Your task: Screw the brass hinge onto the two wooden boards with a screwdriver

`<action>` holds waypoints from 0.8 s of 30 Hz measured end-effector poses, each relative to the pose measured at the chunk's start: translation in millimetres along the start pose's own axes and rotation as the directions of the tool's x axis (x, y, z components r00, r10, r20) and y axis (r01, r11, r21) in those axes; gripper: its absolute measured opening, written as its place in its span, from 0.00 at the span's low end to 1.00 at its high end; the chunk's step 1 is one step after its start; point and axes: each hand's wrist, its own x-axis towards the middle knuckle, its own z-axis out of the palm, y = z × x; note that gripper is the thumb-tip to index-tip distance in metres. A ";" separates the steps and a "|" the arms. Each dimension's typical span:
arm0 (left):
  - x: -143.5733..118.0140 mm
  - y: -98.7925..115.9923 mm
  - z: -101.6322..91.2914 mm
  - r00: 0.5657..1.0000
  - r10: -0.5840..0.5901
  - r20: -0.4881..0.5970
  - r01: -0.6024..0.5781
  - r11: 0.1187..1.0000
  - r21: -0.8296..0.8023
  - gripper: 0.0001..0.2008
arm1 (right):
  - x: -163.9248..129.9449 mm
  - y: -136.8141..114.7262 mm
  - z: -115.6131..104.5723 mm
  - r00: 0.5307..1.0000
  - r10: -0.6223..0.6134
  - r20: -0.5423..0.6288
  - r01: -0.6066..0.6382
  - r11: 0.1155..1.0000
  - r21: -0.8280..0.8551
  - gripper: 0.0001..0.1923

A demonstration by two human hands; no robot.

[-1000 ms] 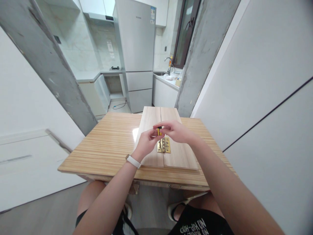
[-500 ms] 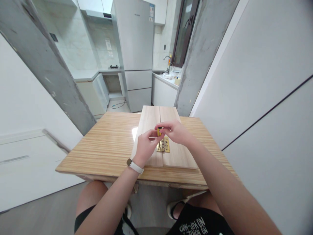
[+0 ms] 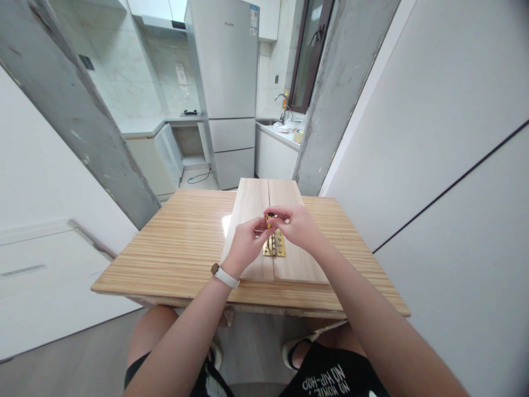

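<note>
Both hands (image 3: 270,231) pinching small yellow-black tool (image 3: 269,220), brass hinge (image 3: 275,246)

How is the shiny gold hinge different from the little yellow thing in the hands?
The gold hinge lies flat on the two wooden boards; the yellow thing is pinched above it by the left hand and right hand. The hinge is bigger and metallic; the yellow thing is small with a black end.

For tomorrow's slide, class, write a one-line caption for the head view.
Both hands, left and right, pinch a small yellow tool above a brass hinge joining two boards on a table.
</note>
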 end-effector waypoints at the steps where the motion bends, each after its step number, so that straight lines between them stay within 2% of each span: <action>1: 1.4 -1.2 -2.1 1.000 0.003 0.020 -0.003 1.000 -0.002 0.10 | -1.7 -1.0 2.4 1.000 0.006 -0.022 -0.007 1.000 -0.011 0.13; 7: 6.2 -11.1 -12.4 0.994 0.017 0.112 -0.016 1.000 -0.010 0.10 | -10.9 -12.5 20.4 0.985 0.029 -0.168 -0.043 0.996 -0.083 0.12; 14: 5.8 -21.2 -14.6 0.988 0.019 0.152 -0.008 0.998 -0.070 0.08 | -13.7 -17.6 30.5 0.973 -0.013 -0.229 -0.013 0.994 -0.111 0.07; 16: 5.1 -21.8 -13.7 0.990 0.013 0.138 -0.001 0.997 -0.082 0.09 | -10.6 -14.6 24.7 0.985 -0.001 -0.171 -0.011 0.998 -0.069 0.08; 19: 4.2 -19.1 -11.9 0.993 0.008 0.115 0.004 0.995 -0.098 0.10 | -3.0 -7.2 9.1 1.000 -0.011 0.027 0.010 0.999 0.035 0.13; 22: 3.2 -15.1 -10.0 0.994 -0.002 0.105 0.014 0.993 -0.114 0.11 | 4.8 0.5 -6.2 0.974 -0.050 0.220 0.011 0.985 0.174 0.16; 24: 1.7 -13.6 -8.1 0.996 -0.017 0.083 0.027 0.994 -0.109 0.12 | 8.1 3.6 -12.4 0.958 -0.074 0.279 0.006 0.971 0.237 0.15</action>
